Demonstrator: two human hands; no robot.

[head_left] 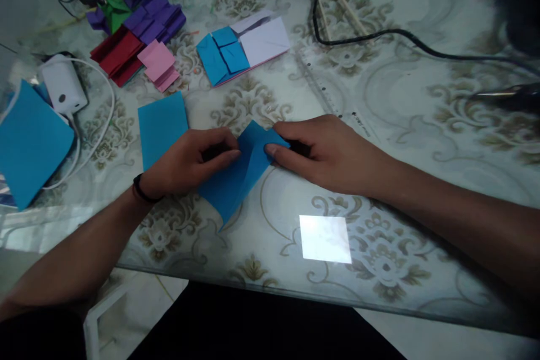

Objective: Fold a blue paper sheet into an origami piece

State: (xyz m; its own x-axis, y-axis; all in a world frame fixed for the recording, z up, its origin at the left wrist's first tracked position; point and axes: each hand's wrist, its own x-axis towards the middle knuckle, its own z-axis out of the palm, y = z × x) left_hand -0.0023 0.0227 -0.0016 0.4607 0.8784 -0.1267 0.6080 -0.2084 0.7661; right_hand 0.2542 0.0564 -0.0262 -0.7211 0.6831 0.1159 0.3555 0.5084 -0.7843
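Note:
A sheet of blue paper (240, 177) lies between my hands above the patterned tabletop, one pointed corner hanging toward me. My left hand (189, 160), with a dark band at the wrist, pinches its left edge between thumb and forefinger. At the right corner, my right hand (324, 149) grips the same paper, thumb on top and the fingers behind it. Another blue paper piece (162, 124) lies flat just beyond my left hand, partly hidden by it. A clear ruler (316, 84) rests on the table beyond my right hand.
Folded paper pieces in purple (156, 17), red (118, 56) and pink (160, 64) are heaped at the back left. Beside them lies a blue-and-white folded paper (244, 48). A black cable (405, 35) crosses the back; a white device (63, 84) and blue sheet (34, 143) are left.

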